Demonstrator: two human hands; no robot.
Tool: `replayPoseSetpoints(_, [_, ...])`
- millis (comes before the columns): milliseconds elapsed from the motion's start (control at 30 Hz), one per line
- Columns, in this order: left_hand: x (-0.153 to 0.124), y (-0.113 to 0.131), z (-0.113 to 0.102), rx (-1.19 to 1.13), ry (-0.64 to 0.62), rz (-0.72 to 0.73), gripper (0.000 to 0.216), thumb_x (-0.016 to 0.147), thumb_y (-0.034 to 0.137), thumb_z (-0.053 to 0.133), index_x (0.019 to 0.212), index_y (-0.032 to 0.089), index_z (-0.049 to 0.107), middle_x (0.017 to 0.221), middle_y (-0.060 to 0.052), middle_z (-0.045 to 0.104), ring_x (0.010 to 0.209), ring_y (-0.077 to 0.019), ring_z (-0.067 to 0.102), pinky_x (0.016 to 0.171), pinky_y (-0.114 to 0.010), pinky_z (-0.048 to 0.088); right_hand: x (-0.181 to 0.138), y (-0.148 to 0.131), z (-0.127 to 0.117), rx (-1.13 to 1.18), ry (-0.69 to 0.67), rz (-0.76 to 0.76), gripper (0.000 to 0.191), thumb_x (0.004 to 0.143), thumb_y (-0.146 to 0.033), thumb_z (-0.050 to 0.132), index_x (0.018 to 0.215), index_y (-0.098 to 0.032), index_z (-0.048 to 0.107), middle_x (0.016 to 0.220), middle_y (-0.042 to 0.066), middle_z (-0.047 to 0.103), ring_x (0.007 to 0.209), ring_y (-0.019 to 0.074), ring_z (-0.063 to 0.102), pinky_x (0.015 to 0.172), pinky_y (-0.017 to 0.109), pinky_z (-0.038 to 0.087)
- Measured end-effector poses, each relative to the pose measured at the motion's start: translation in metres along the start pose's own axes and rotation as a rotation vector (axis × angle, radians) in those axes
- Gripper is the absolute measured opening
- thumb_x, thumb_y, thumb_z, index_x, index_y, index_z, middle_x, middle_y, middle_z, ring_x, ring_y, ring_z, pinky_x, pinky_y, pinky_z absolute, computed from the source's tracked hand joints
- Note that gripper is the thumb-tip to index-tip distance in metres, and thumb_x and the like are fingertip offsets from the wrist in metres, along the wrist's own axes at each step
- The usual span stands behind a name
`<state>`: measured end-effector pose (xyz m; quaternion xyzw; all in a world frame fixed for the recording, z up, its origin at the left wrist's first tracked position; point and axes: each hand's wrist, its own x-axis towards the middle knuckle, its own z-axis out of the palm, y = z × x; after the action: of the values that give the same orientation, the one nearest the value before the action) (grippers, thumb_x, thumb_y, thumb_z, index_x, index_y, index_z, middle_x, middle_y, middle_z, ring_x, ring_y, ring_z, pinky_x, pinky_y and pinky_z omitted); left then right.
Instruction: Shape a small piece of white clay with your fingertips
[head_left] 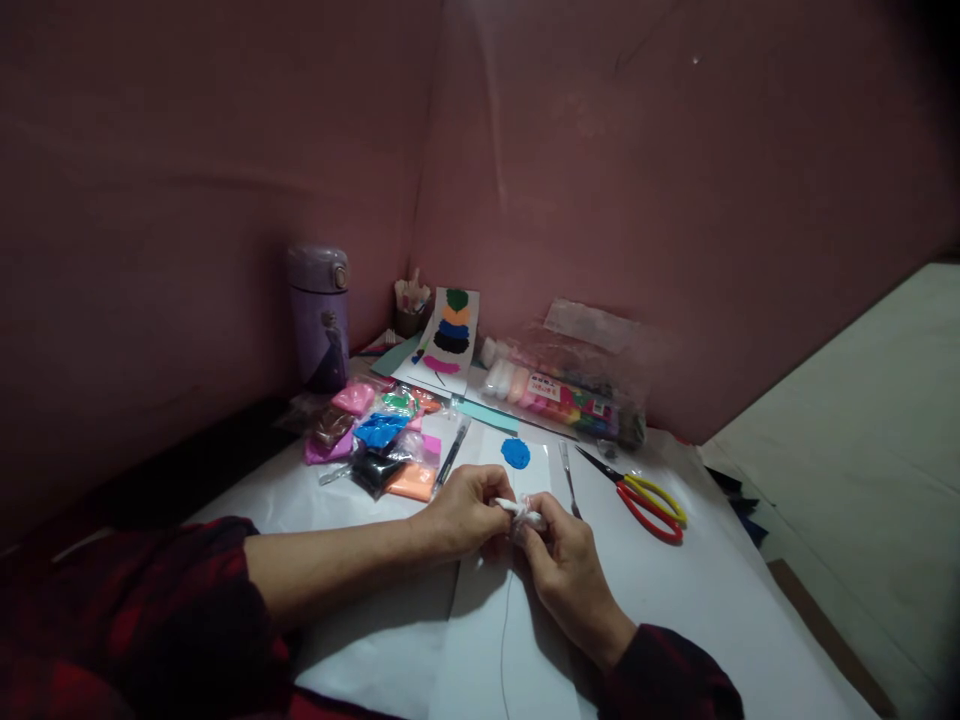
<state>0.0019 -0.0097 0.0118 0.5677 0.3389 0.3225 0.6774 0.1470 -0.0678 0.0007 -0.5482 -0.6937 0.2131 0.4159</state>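
Observation:
Near the middle of the table, my left hand (466, 512) pinches one end of a soft white lump (510, 507) that looks like modelling clay. Clear crinkled plastic clings around it. My right hand (568, 568) grips the other end with thumb and fingers, so both hands meet on it. Beneath them lies a white paper strip (480, 650) with a thin curved line drawn down it. A flat blue clay disc (515, 453) is pressed onto that strip, just beyond my fingers. Part of the white lump is hidden by my fingertips.
To the left are several bagged clay colours (382, 432) and a pen (451, 452). A metal tool (570, 478) and scissors (641, 502) lie right. Behind stand a purple bottle (321, 320), a stick holder (409, 318), a colour-patch card (431, 366) and packaged clay (551, 395).

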Motion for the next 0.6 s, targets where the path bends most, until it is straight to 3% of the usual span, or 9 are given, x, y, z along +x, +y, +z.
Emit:
replayPoseSetpoints(100, [0.0023,-0.0017,-0.0005,-0.005,0.021,0.011,0.012,0.058,0.012,0.055,0.067,0.016,0.049,0.040,0.004,0.054,0.033,-0.0117,0.053,0.034,-0.019,0.042,0.0002,-0.0003,0.0017,0.050,0.014,0.051,0.012,0.086,-0.024,0.052,0.075,-0.020,0.051,0.061,-0.002,0.051,0.055,0.0125,0.046,0.052,0.025,0.036])
replayPoseSetpoints(333, [0.0069,-0.0017,-0.0030,-0.132,0.057,-0.008,0.019,0.060,0.018,0.060,0.074,0.017,0.047,0.050,0.002,0.061,0.037,-0.0118,0.056,0.036,-0.019,0.042,0.0026,0.0044,0.0076,0.455,0.059,0.307,0.026,0.089,-0.044,0.053,0.086,-0.019,0.051,0.050,-0.004,0.054,0.040,0.0100,0.044,0.041,0.021,0.035])
replayPoseSetpoints(500, [0.0060,-0.0018,-0.0050,-0.182,0.044,0.001,0.025,0.061,0.023,0.066,0.076,0.015,0.048,0.050,0.000,0.062,0.039,-0.0122,0.058,0.039,-0.020,0.045,0.0042,0.0047,0.0073,0.492,0.059,0.312,0.033,0.087,-0.047,0.057,0.096,-0.016,0.055,0.049,-0.004,0.056,0.039,0.0097,0.045,0.039,0.021,0.035])
replayPoseSetpoints(600, [0.0053,-0.0018,-0.0055,-0.193,0.045,0.018,0.028,0.061,0.026,0.069,0.077,0.015,0.049,0.050,0.001,0.061,0.041,-0.0114,0.058,0.041,-0.020,0.047,0.0043,0.0049,0.0083,0.507,0.066,0.286,0.029,0.085,-0.044,0.061,0.092,-0.015,0.059,0.051,-0.003,0.056,0.042,0.0101,0.047,0.042,0.022,0.037])
